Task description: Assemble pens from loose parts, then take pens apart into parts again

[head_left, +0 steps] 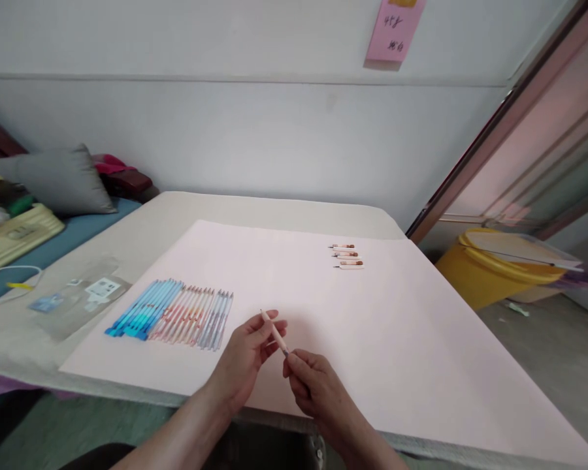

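At the far left, a grey pillow (61, 179) is seen on a blue surface (98, 222) beside the table (269, 207). Near the table's left side, a clear plastic packet (81, 303) with a white label is laid flat. To the right of it, on a pinkish-white sheet (284, 261), pens are set side by side in a slanting row: first blue pens (151, 303), then red-patterned pens (186, 316), then grey-blue pens (216, 320).

Just right of the row, a slim white pen (273, 331) is held at a tilt above the sheet, near its front edge. Its upper part is pinched between the thumb and fingers of the left hand (247, 352); its lower end is gripped by the thumb and forefinger of the right hand (316, 385).

Farther back and to the right, small pen parts (351, 266) are arranged in three groups. Above them, a pink note (394, 32) is fixed to the wall (274, 137). Beyond the table's right edge, a yellow bucket (485, 277) is partly covered by a flat board (519, 247).
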Available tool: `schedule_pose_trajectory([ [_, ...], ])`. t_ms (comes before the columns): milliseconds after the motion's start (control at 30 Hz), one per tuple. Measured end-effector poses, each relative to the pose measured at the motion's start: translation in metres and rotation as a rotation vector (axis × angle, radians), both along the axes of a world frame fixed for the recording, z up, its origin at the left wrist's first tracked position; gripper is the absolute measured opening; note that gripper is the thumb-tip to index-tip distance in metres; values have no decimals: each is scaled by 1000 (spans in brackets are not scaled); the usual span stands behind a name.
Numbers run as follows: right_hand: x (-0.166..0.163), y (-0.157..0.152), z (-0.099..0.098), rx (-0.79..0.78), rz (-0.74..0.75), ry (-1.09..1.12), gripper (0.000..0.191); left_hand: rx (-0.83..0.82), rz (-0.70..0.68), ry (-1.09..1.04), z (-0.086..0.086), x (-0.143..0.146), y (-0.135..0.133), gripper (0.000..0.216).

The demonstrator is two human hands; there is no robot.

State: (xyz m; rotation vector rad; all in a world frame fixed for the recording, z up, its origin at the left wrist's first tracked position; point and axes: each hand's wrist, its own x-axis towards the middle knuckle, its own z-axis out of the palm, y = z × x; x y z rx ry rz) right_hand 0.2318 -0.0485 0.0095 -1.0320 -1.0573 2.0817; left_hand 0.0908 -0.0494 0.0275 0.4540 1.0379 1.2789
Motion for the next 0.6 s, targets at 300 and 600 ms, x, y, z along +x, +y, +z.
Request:
schedule_pose_trajectory([
  [300,-2,-1,-9,186,6,-204,26,-2,96,195,1,-5,2,24],
  [600,2,0,4,89,-4,-111,29,3,-32,-24,5,-7,0,19],
])
